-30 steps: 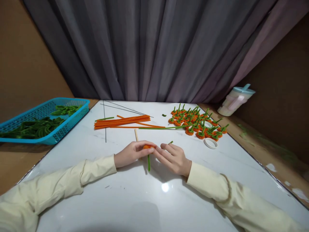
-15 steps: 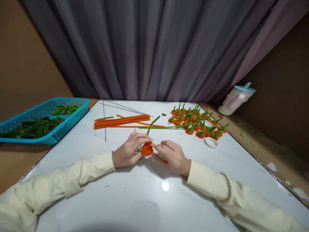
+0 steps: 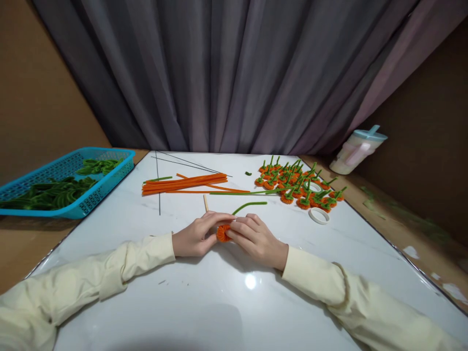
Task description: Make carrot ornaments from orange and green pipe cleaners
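Orange pc (image 3: 221, 234) part-hidden behind R hand (image 3: 258, 241), blue basket (image 3: 82, 208) cut off at L edge

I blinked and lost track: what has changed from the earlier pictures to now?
The green stem, pointing away half a second ago, has swung further right. The right hand has closed further over the orange piece, which the left hand also holds. The orange strips and basket stayed put.

A glossy white counter with faint grey veining (image 3: 153, 317) carries a bundle of straight, fuzzy orange stems (image 3: 185, 184), with thin black rods (image 3: 160, 205) beside and beneath it. Long, fuzzy green stems (image 3: 261, 193) stretch from there toward a cluster of round, fuzzy orange pieces with green stalks (image 3: 303, 203). A flat white ring (image 3: 319, 222) lies at the cluster's near edge, a small, dark green scrap (image 3: 248, 173) to its left.
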The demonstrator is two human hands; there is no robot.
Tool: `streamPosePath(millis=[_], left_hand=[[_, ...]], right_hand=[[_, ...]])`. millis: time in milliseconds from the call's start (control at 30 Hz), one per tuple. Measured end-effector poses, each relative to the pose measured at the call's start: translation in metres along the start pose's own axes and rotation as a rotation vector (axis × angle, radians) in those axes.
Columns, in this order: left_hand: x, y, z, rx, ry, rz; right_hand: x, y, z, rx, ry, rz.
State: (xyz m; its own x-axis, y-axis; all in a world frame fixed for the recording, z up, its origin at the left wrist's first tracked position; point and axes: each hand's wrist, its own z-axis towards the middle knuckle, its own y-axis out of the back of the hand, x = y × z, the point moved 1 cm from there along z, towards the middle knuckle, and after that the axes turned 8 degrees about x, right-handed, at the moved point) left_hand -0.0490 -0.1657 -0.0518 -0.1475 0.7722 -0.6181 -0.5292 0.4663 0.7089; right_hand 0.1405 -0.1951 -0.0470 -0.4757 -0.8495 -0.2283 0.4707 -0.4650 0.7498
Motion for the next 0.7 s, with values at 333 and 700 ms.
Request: streamPosePath(millis=[333, 700], left_hand=[[0.008, 0.018, 0.011, -0.082, 0.159, -0.332], [0.013, 0.012, 0.011, 0.072, 0.283, -0.68]], right_hand=[[-0.003, 0.0, 0.0, 0.097, -0.055, 0.029], [-0.001, 0.0, 0.001, 0.001, 0.094, 0.076]])
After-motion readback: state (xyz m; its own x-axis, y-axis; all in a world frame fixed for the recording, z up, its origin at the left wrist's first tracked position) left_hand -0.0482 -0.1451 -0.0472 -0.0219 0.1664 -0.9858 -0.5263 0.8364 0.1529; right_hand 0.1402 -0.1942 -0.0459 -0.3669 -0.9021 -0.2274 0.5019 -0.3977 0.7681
